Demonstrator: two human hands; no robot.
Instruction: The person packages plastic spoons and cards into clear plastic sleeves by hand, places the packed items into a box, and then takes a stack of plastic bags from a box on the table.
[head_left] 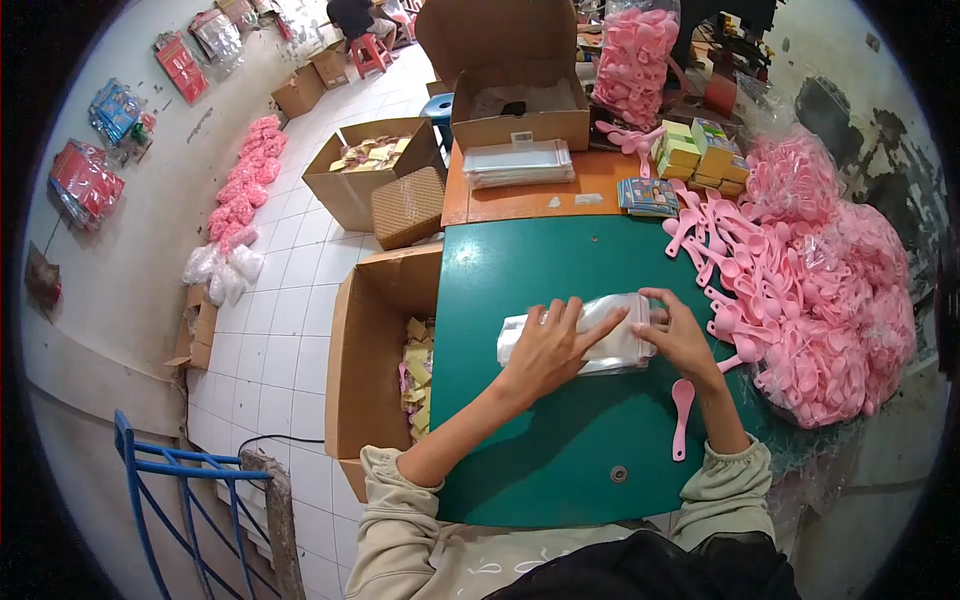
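A stack of clear plastic bags [613, 352] lies on the green tabletop in front of me. My left hand [550, 350] rests across the stack, palm down, with its fingers spread. At the right end of the bags, my right hand [680, 335] has its thumb and fingers bent around the edge; how many bags it holds cannot be seen. A single pink spoon [682, 418] lies just below my right hand. Another pink spoon [742, 354] sits beside my right wrist, at the edge of a big heap of pink spoons [800, 300].
Small yellow-green boxes [695, 150], picture cards [648, 196] and packed plastic sleeves [517, 163] stand at the far side. An open carton [350, 370] with yellow packets adjoins the table's left edge. A blue metal frame [190, 470] stands lower left.
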